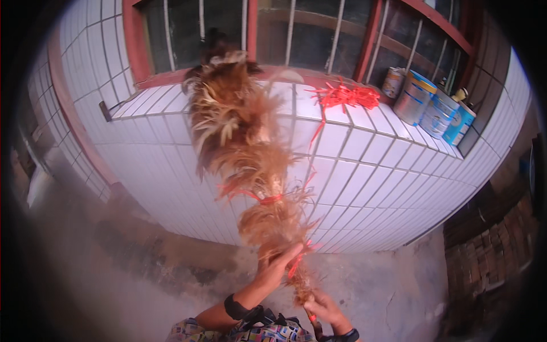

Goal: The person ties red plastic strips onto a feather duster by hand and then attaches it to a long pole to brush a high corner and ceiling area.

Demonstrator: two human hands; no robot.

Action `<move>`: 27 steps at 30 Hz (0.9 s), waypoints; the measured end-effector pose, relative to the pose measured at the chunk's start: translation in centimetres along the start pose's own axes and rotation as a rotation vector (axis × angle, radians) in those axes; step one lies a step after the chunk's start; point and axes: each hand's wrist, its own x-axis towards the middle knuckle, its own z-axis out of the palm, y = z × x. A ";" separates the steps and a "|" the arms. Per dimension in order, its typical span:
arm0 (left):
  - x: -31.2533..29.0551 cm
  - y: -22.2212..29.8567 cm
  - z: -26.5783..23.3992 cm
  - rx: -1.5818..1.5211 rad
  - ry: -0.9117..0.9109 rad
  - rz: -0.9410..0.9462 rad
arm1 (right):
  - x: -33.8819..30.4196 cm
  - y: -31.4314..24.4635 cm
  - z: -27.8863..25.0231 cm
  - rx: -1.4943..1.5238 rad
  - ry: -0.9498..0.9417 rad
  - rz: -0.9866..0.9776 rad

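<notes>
A long feather duster slants up and away from me, its brown and cream feathers spreading wider and darker toward the far end. Red plastic strips are tied around it partway along, and more red strip hangs by my left hand. My left hand is closed around the lower feathers from the left side; some of its fingers are hidden behind them. Below it, my right hand grips the duster's narrow near end, where a dark stick handle shows.
A white-tiled ledge runs beneath a red-framed barred window. On the ledge lie a pile of red plastic strips and, farther right, several tins. Stacked bricks or wood stand at the right over the concrete floor.
</notes>
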 end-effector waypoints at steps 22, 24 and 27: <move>-6.4 10.6 -2.1 -0.418 -0.414 0.445 | -0.8 -11.1 4.2 -0.483 -0.113 -0.170; -8.1 10.2 -1.6 -0.389 -0.363 0.558 | -0.5 -14.8 5.5 -0.409 -0.151 -0.295; -10.3 5.3 -2.2 -0.168 0.156 0.760 | 0.6 -18.3 7.8 -0.370 -0.255 -0.493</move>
